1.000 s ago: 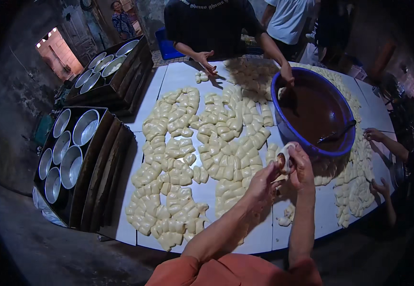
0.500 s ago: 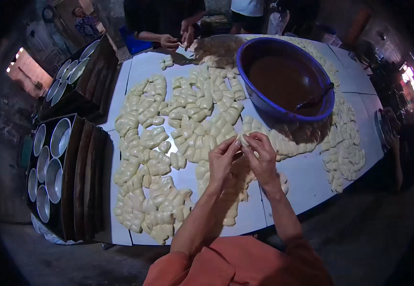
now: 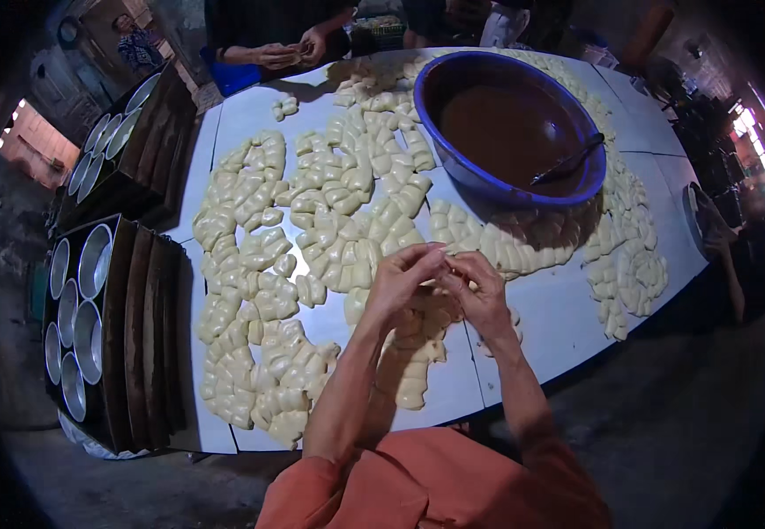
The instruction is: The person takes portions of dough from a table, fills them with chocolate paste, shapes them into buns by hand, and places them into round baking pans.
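A small dough piece (image 3: 442, 275) is pinched between the left hand (image 3: 400, 284) and right hand (image 3: 481, 295), near the blue bowl (image 3: 488, 185), and should be pressed softly.

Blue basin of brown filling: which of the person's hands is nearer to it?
Right. The right hand sits below the blue basin, closest to its near rim; the left hand is beside it, farther toward the dough pieces.
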Available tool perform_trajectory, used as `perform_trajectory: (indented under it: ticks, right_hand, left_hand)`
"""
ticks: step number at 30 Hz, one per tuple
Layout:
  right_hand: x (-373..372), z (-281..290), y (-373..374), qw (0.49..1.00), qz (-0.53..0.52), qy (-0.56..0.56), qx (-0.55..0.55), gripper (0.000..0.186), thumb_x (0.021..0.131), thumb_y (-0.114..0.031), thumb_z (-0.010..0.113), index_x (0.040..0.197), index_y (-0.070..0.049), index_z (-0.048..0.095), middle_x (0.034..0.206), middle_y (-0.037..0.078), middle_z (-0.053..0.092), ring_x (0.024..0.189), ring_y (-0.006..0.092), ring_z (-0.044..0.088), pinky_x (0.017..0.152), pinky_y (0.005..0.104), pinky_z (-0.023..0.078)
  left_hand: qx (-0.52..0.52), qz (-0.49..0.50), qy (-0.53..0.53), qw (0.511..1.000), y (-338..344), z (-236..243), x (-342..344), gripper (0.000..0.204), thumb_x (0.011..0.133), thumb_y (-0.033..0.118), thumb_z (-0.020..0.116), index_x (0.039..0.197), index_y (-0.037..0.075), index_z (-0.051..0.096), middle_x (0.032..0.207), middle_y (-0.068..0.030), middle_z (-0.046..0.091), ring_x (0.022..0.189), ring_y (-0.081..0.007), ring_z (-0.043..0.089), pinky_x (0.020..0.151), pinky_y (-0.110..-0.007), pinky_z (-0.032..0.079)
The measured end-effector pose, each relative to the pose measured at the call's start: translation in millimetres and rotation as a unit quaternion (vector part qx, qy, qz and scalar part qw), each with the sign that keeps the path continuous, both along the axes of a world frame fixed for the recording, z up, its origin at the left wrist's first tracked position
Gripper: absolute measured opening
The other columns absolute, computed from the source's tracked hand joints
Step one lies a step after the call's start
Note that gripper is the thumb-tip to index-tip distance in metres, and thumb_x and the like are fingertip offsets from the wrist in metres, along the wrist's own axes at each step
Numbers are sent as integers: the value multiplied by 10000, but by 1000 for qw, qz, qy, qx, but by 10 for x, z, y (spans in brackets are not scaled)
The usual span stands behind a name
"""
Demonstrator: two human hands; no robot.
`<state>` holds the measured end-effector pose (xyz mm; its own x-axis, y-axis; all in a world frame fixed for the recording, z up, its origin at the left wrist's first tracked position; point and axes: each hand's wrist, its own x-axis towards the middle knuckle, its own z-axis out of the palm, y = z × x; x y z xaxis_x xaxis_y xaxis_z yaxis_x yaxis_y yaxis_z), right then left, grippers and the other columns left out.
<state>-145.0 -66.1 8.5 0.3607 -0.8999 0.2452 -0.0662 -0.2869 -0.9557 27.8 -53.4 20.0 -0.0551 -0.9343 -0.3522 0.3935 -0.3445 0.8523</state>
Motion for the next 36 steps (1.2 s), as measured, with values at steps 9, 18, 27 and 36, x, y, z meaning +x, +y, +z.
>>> perform_trajectory:
  ticks: [9, 18, 27, 36]
  right_hand:
    - [-22, -64, -26, 983, -132, 22, -128, 157, 927, -102, 654, 1050, -12, 615, 1030, 125, 636, 829, 197, 633, 723, 313, 519]
    - [-497, 196, 142, 993, -72, 89, 28, 275, 879, -127, 719, 1103, 11, 640, 896, 74, 666, 824, 129, 621, 747, 295, 522]
    - [-957, 187, 133, 901, 121, 414, -48, 185, 891, -200, 633, 987, -55, 698, 1024, 98, 632, 1053, 265, 585, 939, 423, 449]
    - [-1228, 260, 233, 917, -26, 398, 31, 318, 942, -124, 524, 1239, -41, 602, 1203, 182, 584, 1119, 360, 569, 970, 429, 449]
  left_hand:
    - [-82, 28, 34, 996, 131, -27, -343, 274, 943, 143, 659, 1183, 11, 640, 1029, -79, 684, 851, -139, 675, 672, -255, 582]
    - [-23, 38, -16, 999, 252, -145, -667, 298, 946, 276, 670, 1000, -17, 681, 830, -67, 684, 702, -101, 638, 591, -224, 505]
    - [-93, -84, -313, 941, 430, -196, -654, 360, 966, 308, 594, 1099, -15, 680, 875, -149, 713, 750, -241, 677, 677, -343, 524]
    - [-100, -213, -435, 869, 583, -314, -778, 354, 857, 217, 704, 1159, 36, 665, 934, -195, 714, 860, -340, 701, 772, -404, 535]
